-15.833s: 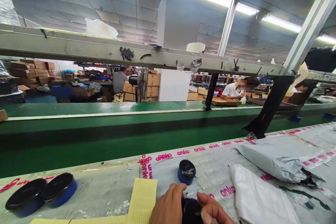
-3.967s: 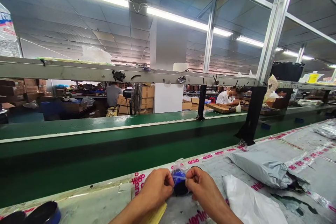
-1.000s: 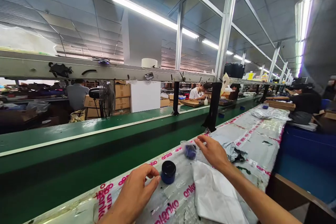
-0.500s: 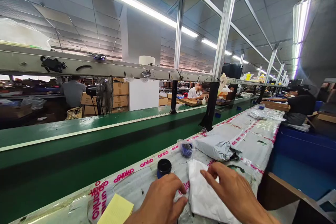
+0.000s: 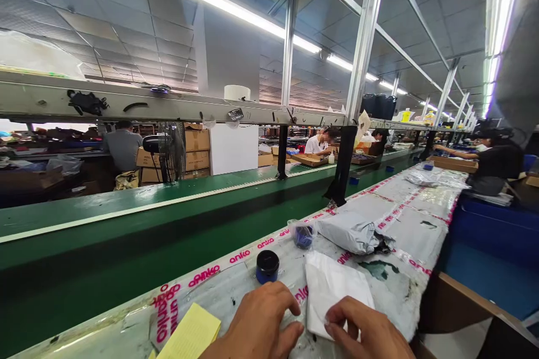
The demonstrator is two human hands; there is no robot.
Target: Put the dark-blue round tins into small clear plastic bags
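Hovering low over the wrapped table (image 5: 406,235), my left hand (image 5: 263,320) is half open, fingers curled, thumb apart from the index finger, nothing in it. Right hand (image 5: 368,328) is at the near edge of the white bag (image 5: 330,286), thumb and index finger close together; can't tell if they pinch the plastic or just rest on it. Blue container with black top (image 5: 267,266) stands upright on the table, just beyond my left fingers, not touched. Second blue container (image 5: 303,236), inside a clear bag, sits farther off, beyond the white bag and near the belt-side edge. Grey plastic package (image 5: 349,233), torn at its right end, lies beside it, beyond the white bag. Yellow paper (image 5: 191,331) is left of my left hand, partly out of view. Green belt (image 5: 168,235) runs along the table's far side. Open cardboard box (image 5: 467,303) at right, below table level. Person in black (image 5: 499,157) sits farther down the table.
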